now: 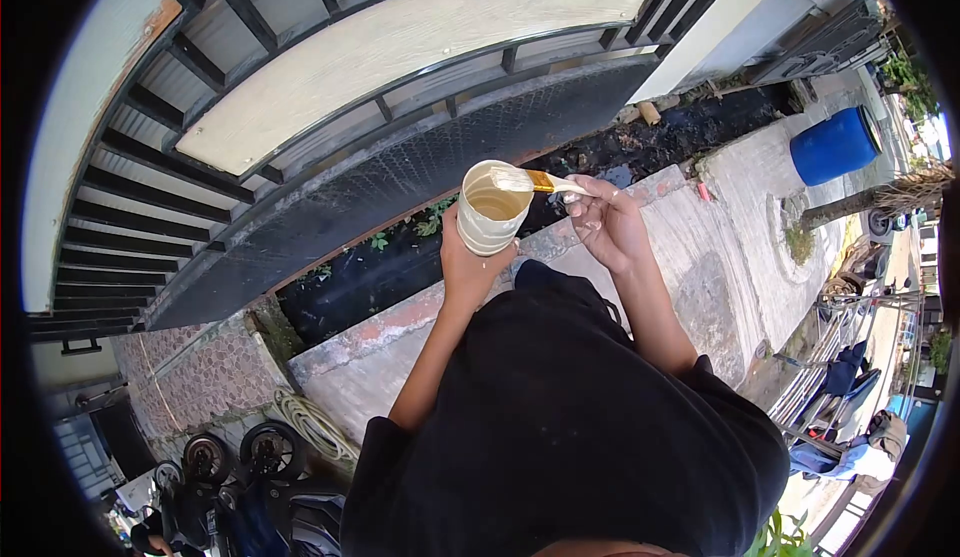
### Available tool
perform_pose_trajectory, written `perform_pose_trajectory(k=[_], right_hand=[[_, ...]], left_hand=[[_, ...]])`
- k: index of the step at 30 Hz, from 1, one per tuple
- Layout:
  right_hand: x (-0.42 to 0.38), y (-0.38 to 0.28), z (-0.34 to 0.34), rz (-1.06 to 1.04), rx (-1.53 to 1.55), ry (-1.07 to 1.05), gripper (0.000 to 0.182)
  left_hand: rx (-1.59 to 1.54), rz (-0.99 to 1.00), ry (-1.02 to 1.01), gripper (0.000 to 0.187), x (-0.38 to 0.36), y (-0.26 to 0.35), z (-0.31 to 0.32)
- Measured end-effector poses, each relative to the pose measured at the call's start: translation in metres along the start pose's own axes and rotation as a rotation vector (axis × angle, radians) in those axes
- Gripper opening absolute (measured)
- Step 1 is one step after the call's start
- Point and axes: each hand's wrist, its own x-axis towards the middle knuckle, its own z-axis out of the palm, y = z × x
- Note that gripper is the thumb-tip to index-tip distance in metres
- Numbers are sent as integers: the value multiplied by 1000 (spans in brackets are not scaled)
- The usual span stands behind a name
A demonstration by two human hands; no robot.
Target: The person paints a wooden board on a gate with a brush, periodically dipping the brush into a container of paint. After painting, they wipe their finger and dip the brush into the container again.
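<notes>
Wrapped round a cream-coloured cup (490,229), my left hand (467,265) keeps it upright enough to show a pale liquid inside. A paintbrush (541,182) with a yellow-brown band lies across the cup's mouth, its bristles coated in whitish paint. My right hand (607,223) grips the brush by its pale handle, to the right of the cup, and has whitish smears on its fingers. Beyond both hands stands a black metal gate with a cream panel (420,52).
A dark ditch (370,282) runs between the gate and the concrete pavement (700,287). At the right are a blue barrel (832,145) and a tree trunk (845,206). A coiled hose (315,424) and parked motorbikes (250,497) are at the lower left.
</notes>
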Motion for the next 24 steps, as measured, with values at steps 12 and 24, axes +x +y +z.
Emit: perform_pose_trajectory(k=[12, 24], right_hand=[[86, -58, -4, 3, -171, -143, 41], [258, -74, 44, -631, -1375, 62, 24]], left_hand=[[-63, 83, 85, 83, 54, -2, 36], [-75, 35, 230, 63, 82, 2, 71]])
